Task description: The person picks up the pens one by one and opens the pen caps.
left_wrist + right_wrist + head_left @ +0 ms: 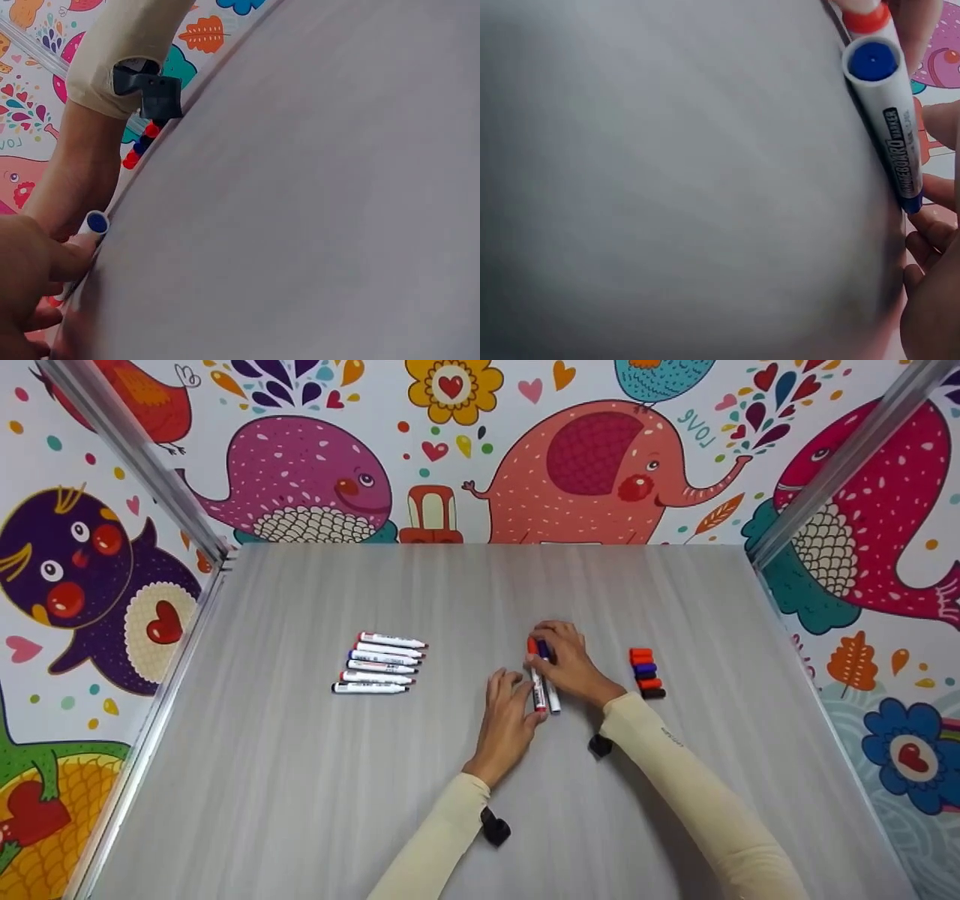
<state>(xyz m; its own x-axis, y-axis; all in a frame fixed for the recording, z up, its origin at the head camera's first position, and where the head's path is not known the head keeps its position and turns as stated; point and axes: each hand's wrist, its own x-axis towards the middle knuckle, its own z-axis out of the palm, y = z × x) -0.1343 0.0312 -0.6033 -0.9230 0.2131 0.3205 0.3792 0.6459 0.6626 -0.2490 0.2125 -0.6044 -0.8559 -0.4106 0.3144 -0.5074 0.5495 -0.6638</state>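
Two capped whiteboard markers lie side by side at mid-table, a red one and a blue one. My right hand bends over their far ends, thumb against the red cap, fingers curled round its far side. Nearer me, my left hand has its thumb and a fingertip at the red marker's near end. In the right wrist view, the blue marker shows its blue end in front of the red one, whose red end sits between left fingertips. The left wrist view shows the blue-ended marker beyond my left thumb.
On the left lies a row of several uncapped markers, tips pointing right. Several loose caps in red, blue and black line up at the right. The grey tabletop meets cartoon-printed walls and metal posts.
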